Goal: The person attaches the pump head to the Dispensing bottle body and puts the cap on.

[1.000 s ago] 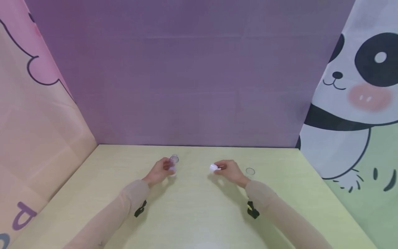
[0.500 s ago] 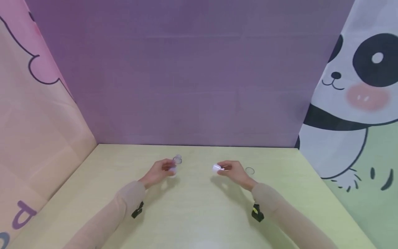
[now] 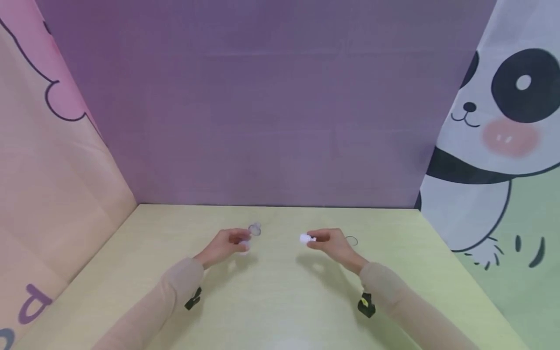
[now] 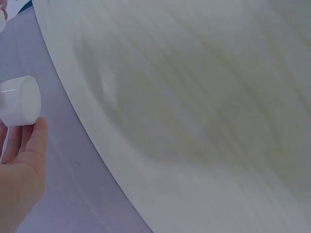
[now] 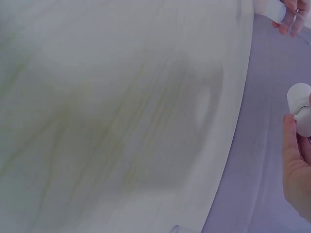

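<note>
My left hand (image 3: 225,245) grips a small container with a white cylindrical end (image 4: 22,102) and a clear section (image 3: 254,228) beyond the fingertips. That clear section also shows as a transparent tube (image 5: 297,23) in the right wrist view. My right hand (image 3: 333,243) pinches a small white piece (image 3: 306,238) between thumb and fingers; up close it has a rounded white end (image 5: 299,94) and a second white part (image 5: 304,121) against it. Both hands are raised over the table, apart, with shadows beneath them. I cannot tell what kind of item the white piece is.
A clear round rim (image 3: 351,240) rests on the light table (image 3: 280,301), just behind my right hand. A purple backdrop (image 3: 280,107) stands along the far edge. Printed side panels rise on both sides, one with a panda (image 3: 503,136). Dark wrist cameras (image 3: 366,305) hang under the sleeves.
The container's clear section has shifted right and a little lower as my left hand turns. My right hand has drifted slightly right, its white piece tilting more level. Both grips are kept.
</note>
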Action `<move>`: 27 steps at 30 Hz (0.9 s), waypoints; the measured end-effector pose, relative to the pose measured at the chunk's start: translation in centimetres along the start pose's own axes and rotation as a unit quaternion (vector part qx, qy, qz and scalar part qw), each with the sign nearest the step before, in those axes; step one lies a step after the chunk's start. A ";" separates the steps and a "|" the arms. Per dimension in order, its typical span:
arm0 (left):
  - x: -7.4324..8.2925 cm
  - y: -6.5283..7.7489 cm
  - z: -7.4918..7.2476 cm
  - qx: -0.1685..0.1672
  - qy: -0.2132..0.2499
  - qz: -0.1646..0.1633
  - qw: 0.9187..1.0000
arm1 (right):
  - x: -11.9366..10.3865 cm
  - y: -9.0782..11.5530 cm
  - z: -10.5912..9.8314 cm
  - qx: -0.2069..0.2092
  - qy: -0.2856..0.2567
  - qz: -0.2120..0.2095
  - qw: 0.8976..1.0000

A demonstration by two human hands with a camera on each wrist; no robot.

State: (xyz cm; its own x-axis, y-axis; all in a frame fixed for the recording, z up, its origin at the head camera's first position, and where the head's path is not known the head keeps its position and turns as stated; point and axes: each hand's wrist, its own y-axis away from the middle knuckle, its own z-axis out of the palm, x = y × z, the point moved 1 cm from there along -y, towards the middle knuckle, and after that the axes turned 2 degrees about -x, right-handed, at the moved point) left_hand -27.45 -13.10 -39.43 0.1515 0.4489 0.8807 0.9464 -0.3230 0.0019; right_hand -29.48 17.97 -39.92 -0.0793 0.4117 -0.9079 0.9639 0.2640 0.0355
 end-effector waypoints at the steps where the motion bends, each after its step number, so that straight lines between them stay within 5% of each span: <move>1: 0.0 0.1 0.1 -0.003 -0.003 0.000 1.000 | 0.0 0.0 0.1 0.000 0.000 0.002 1.000; 27: -1.5 0.2 1.9 -0.022 0.023 -0.025 0.999 | 0.0 0.5 0.6 0.005 -0.009 0.010 1.000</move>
State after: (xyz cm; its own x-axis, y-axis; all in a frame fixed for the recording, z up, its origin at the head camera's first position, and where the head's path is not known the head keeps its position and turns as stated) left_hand -26.90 -12.22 -41.63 0.0908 0.4265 0.8999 0.9385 -0.3390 0.0660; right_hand -28.87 17.61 -40.16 -0.0554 0.4007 -0.9145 0.9680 0.2462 0.0493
